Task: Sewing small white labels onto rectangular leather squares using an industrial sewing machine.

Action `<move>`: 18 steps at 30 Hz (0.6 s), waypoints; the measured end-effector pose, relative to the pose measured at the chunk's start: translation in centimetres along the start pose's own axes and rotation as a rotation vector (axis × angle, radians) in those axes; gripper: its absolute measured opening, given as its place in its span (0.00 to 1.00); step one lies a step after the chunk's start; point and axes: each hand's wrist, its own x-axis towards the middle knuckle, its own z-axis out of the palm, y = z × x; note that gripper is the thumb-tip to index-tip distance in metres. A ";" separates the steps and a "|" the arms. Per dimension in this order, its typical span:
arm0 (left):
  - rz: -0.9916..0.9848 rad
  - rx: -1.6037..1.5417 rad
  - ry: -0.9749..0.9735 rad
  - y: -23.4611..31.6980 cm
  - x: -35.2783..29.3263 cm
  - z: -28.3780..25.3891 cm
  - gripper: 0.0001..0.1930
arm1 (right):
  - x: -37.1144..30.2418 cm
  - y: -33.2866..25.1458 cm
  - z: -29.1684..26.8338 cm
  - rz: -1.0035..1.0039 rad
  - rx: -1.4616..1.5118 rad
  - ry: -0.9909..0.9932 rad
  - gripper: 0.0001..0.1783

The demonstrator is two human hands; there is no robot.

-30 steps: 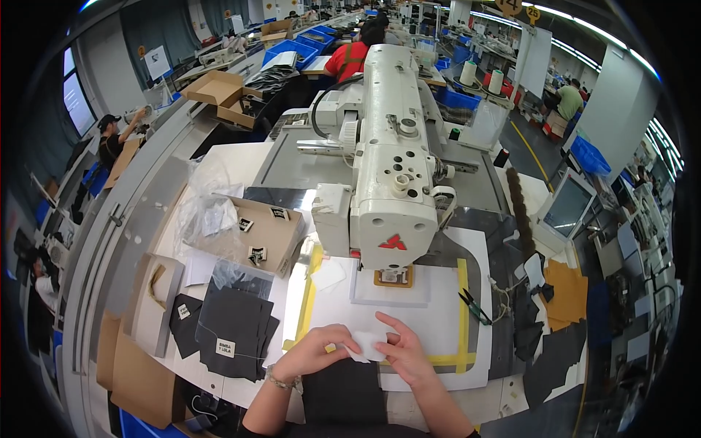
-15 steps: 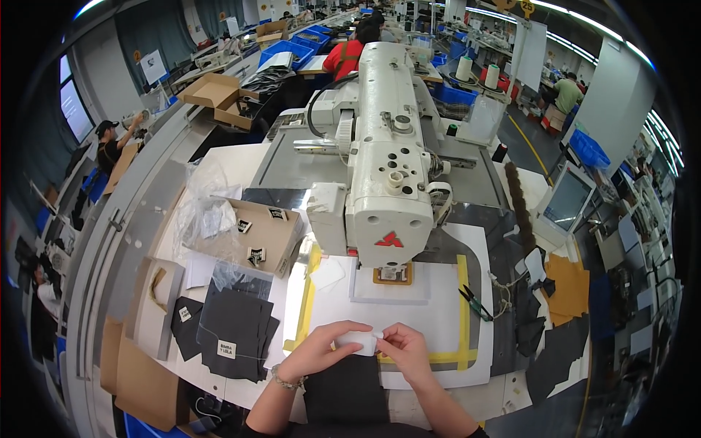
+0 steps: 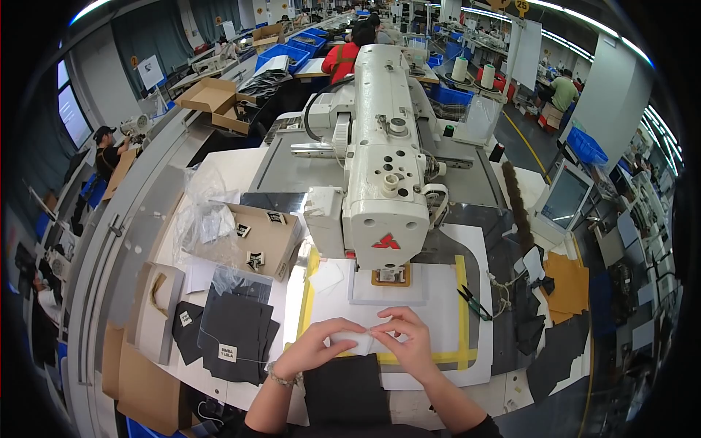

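A small white piece (image 3: 353,340), paper-like and folded or stacked, is held low over the front of the sewing machine's work plate. My left hand (image 3: 315,349) is closed on it, thumb in front and fingers behind. At its right edge, the thumb and index finger of my right hand (image 3: 410,344) pinch it, the other fingers raised. Beneath my hands lies a black fabric piece (image 3: 345,394) at the table's front edge. Beyond them, the sewing machine (image 3: 387,212) stands over a clear plate (image 3: 358,292) with a brass-coloured frame (image 3: 391,276) under its head.
Left lie black fabric pieces (image 3: 237,328) with a pale label on top, and a cardboard box (image 3: 266,244) of labels beside clear plastic bags (image 3: 208,219). Thread snips (image 3: 475,303), mustard pieces (image 3: 566,288) and a screen (image 3: 566,196) are on the right. People work farther off.
My right hand's fingers have lifted and spread a little while its thumb and index finger stay at the white piece's edge. The whole view has shifted slightly.
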 end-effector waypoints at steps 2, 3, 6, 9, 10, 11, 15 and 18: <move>-0.004 -0.006 0.001 0.0 0.2 -0.2 0.15 | 0.1 0.3 0.0 0.012 0.015 -0.003 0.06; -0.010 -0.012 0.002 -0.1 0.3 -0.3 0.14 | 0.2 0.4 -0.1 0.024 0.029 -0.006 0.06; -0.139 -0.101 0.026 -0.7 0.6 -0.7 0.12 | 0.6 0.7 -0.3 0.079 0.046 -0.029 0.05; -0.149 -0.220 0.037 -2.8 0.7 -0.8 0.10 | 0.7 1.5 0.1 0.186 0.185 -0.051 0.04; -0.149 -0.217 0.040 -3.2 0.8 -0.8 0.10 | 0.7 1.8 0.3 0.183 0.187 -0.053 0.04; -0.125 -0.197 0.057 -3.3 1.1 -0.6 0.09 | 0.7 2.3 0.5 0.224 0.266 -0.062 0.04; -0.099 -0.104 0.098 -4.1 1.6 -0.7 0.09 | 1.1 2.5 0.7 0.278 0.375 -0.056 0.05; -0.167 -0.030 0.155 -3.7 1.9 -1.1 0.08 | 1.6 3.6 0.9 0.271 0.335 -0.047 0.06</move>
